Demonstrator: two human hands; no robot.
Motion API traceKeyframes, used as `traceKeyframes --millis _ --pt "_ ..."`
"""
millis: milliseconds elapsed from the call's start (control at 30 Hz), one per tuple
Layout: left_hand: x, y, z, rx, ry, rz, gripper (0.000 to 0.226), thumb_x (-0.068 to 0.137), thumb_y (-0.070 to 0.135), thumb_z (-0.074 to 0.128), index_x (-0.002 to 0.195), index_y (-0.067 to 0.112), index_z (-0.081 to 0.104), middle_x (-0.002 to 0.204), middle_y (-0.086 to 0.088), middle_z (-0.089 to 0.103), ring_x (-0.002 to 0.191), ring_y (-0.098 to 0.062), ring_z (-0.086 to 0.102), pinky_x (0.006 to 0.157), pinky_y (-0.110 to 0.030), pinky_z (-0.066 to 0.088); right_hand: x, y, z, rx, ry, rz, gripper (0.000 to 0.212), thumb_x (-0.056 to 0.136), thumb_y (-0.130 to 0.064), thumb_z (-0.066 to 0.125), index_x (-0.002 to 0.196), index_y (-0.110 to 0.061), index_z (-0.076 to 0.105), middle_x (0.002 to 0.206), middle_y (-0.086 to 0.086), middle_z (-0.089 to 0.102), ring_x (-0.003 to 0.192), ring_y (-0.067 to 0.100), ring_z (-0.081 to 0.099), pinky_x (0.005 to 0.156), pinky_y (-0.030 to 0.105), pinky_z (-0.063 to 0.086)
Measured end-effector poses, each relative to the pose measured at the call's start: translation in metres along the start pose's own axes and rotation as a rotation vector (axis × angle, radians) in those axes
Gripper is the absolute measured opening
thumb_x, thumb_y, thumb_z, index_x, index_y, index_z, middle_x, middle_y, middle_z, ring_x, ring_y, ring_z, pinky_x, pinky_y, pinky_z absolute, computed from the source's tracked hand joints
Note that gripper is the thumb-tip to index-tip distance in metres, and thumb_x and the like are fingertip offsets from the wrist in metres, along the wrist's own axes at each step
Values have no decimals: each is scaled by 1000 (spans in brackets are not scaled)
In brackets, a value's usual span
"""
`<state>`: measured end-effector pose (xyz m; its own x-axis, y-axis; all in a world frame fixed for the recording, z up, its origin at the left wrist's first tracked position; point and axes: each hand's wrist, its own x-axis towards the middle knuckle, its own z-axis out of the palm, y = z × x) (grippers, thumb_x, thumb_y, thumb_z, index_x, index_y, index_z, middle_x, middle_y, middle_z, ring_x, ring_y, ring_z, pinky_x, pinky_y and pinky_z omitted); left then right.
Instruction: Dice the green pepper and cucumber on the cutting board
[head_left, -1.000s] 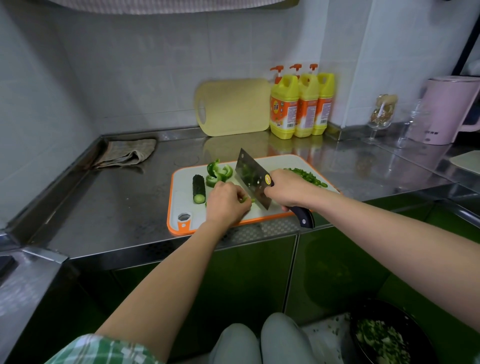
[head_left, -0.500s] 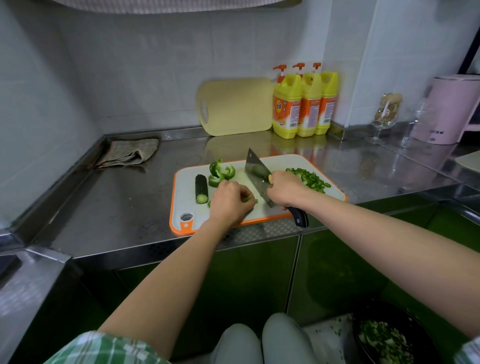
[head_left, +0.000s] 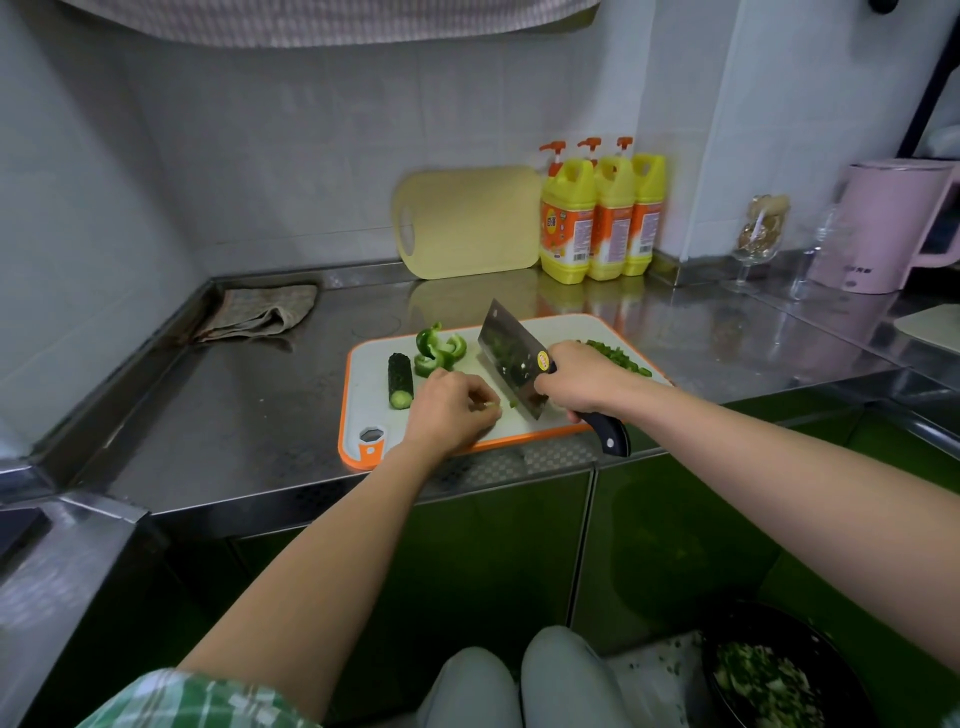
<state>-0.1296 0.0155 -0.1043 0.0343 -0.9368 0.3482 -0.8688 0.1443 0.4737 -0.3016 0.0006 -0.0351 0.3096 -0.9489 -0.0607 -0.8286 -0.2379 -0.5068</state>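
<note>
Centrally on the steel tabletop (head_left: 234, 405) lies a white plastic cutting board with an orange rim (head_left: 363, 400). The right hand (head_left: 582, 387) is clamped round the black handle of a broad steel cleaver (head_left: 511, 364), whose blade is tilted with its lower corner at the board. The left hand (head_left: 449, 410) curls its fingers over a small green pepper piece (head_left: 491, 405) just beside the blade. A dark cucumber stub (head_left: 400, 379) and curled green pepper strips (head_left: 439, 345) lie behind the left hand. A heap of diced green pepper (head_left: 615, 356) sits beyond the right hand.

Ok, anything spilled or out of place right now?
Yes: green bits lie scattered on the pale surface beside the black bowl, lower right. The cutting board itself looks orderly.
</note>
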Motion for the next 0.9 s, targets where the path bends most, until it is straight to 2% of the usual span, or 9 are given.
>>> traceKeyframes --millis 100,267,400,500,600,733,900 --pt "-2 0 -1 -3 11 -8 13 80 27 69 92 25 75 85 7 69 95 -18 55 77 -33 49 0 -2 1 -60 -11 -5 11 92 -9 45 84 -6 52 62 12 60 49 23 60 47 24 43" --pt "-1 1 0 -16 88 -32 16 79 31 75 93 23 73 81 6 68 89 -19 58 77 -35 49 3 -4 6 -154 -34 10 11 91 -10 45 89 -5 55 62 13 63 51 24 61 48 24 45" --pt "1 5 2 -39 109 -12 12 81 30 75 91 23 75 87 5 71 87 -15 59 75 -32 49 9 -6 8 -247 -15 40 12 91 -8 47 94 -3 58 68 9 58 54 18 54 45 24 36" --pt "2 5 4 -88 82 -7 14 84 28 72 96 24 78 93 5 74 89 -13 62 78 -29 50 15 1 7 -158 -14 48 10 91 -6 44 86 -4 53 64 12 58 48 22 57 42 23 37" --pt "2 3 7 -30 71 18 18 85 27 69 100 24 77 95 1 73 98 -19 55 85 -34 47 15 9 5 -77 58 42 8 91 -7 43 84 -7 47 64 11 56 45 22 58 43 23 39" --pt "1 3 5 81 90 33 20 85 25 65 101 24 78 91 -1 72 100 -23 50 82 -35 44 7 6 -3 1 58 9 8 92 -8 44 86 -8 48 72 14 58 46 22 57 43 22 39" --pt "-5 7 1 65 164 -50 10 82 30 71 88 25 77 85 2 71 98 -19 52 74 -28 41 -3 -8 2 -58 -12 -27 9 92 -9 45 89 -6 53 71 16 63 47 21 59 41 21 39"
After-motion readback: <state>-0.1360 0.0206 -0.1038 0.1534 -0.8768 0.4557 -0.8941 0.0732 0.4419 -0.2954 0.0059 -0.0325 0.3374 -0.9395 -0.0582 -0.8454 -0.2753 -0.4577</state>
